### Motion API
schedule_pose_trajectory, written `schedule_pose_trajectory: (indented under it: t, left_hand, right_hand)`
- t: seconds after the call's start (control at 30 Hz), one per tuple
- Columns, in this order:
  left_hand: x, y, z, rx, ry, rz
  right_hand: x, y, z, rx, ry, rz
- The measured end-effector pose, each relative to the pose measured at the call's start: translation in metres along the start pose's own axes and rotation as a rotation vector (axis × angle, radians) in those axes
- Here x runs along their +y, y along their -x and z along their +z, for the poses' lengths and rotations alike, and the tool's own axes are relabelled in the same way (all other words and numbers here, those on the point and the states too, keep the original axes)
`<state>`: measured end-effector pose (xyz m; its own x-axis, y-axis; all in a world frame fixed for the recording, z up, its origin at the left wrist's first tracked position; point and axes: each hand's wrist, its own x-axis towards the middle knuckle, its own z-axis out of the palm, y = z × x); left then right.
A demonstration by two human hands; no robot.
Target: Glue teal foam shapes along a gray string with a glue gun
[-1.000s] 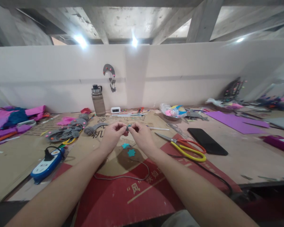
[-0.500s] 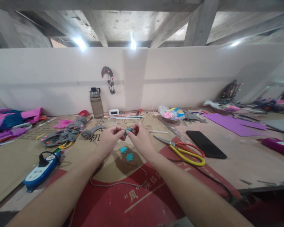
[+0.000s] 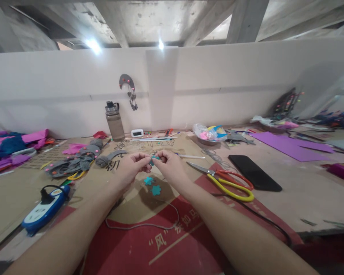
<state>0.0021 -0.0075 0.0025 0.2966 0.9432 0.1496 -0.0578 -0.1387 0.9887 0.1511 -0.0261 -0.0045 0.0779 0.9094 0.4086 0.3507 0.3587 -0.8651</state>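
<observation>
Between the fingertips of my left hand (image 3: 136, 165) and my right hand (image 3: 166, 163) is a small teal felt piece (image 3: 153, 160), pinched from both sides. Its outline is mostly covered by my fingers. Just below, a teal felt star (image 3: 148, 181) and a teal felt flower-like cutout (image 3: 156, 190) lie on the cardboard (image 3: 137, 210). A thin grey cord (image 3: 143, 225) curves across the board under my wrists. To the right of my right hand rest scissors (image 3: 220, 179) with one red and one yellow handle, blades pointing left.
A black phone (image 3: 255, 172) lies right of the scissors. At left are a blue-and-white power strip (image 3: 46, 208) and grey felt pieces (image 3: 74, 162). A water bottle (image 3: 114, 124) and a white clock (image 3: 137, 133) stand by the wall. Purple felt (image 3: 292, 147) spreads at right.
The camera view has shifted slightly, so the table things sit a little differently in frame. Both hands still pinch the teal piece, with only small finger movement.
</observation>
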Motion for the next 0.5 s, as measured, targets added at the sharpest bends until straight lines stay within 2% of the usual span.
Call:
schedule_pose_trajectory:
  t: [0.2,0.5]
  left_hand:
    - [-0.0054,-0.0029,-0.0014,0.016,-0.123,0.002]
    - [-0.0029,-0.004,-0.0067,-0.052,0.046,-0.149]
  right_hand:
    - [0.0031,0.0019,0.0051,0.001,0.033,-0.023]
    - [-0.0037,0.0031,0.0021,-0.045,-0.05,0.001]
